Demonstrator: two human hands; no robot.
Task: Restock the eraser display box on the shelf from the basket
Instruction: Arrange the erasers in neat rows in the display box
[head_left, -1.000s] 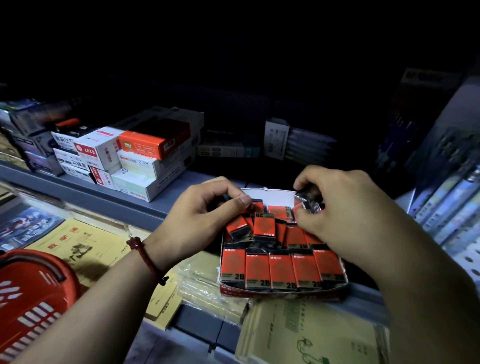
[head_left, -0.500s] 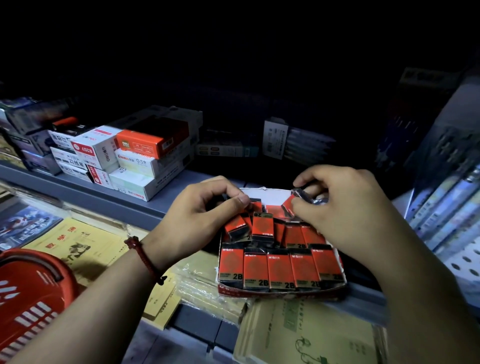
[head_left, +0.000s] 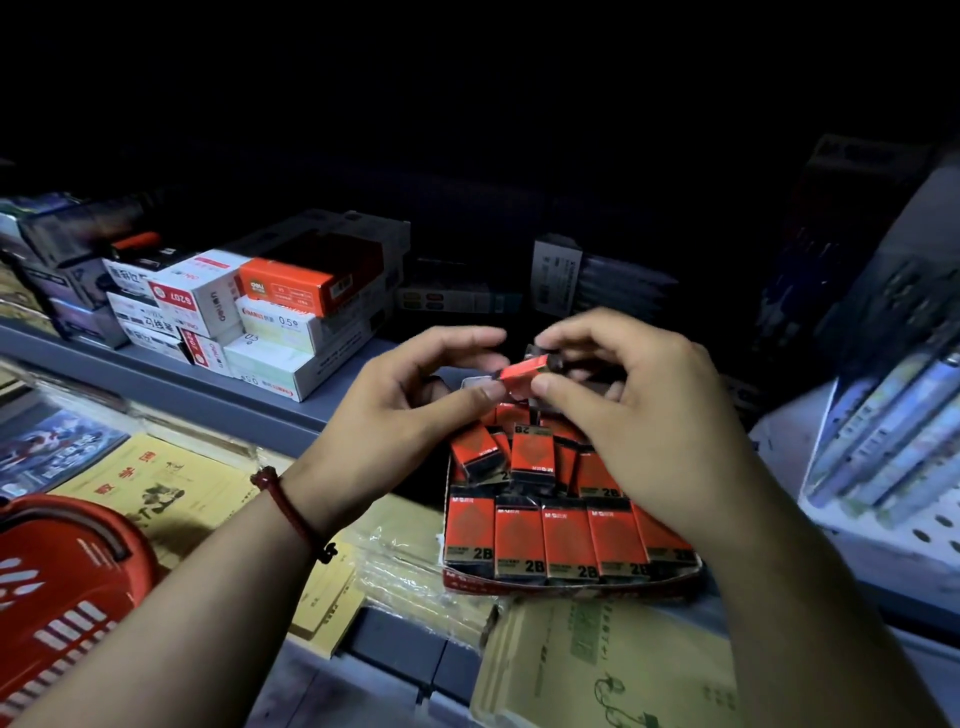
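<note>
Since a second ago: both hands risen off the display box (head_left: 566, 584), no longer pressed down among the erasers at its back; right hand (head_left: 649, 410) lifted and swung inward, left hand (head_left: 400, 415) opened up from its curled, knuckles-down pose; one eraser (head_left: 522, 375) now clear of the stack and held in the air between them. Shelf (head_left: 171, 382), stacked stationery boxes (head_left: 270, 322) at its left rear, and red basket (head_left: 57, 587) at lower left sitting just as before; front row of 2B erasers (head_left: 563, 540) likewise undisturbed, standing side by side along the box's front lip

Both forearms reaching in from the bottom edge, converging above the rear half of the box. Left wrist wearing a red cord bracelet (head_left: 291, 512), palm turned toward the right, fingers loosely spread, thumb tip (head_left: 475, 397) just at the near end of the lifted eraser, index finger stretched forward above it. Right hand arched over from the other side, back of the hand toward the camera, its grip pinched on the eraser: thumb under the red sleeve, index finger on top. Left grip open, only touching or nearly touching the eraser; cannot tell which

Eraser held roughly level, slightly tilted, red sleeve toward the left hand, dark end toward the right palm. Below it, loose erasers (head_left: 511, 452) lying jumbled and tilted in the box's middle, behind the tidy front row. Yellow exercise books (head_left: 150, 483) on the lower tier, beside the basket
</note>
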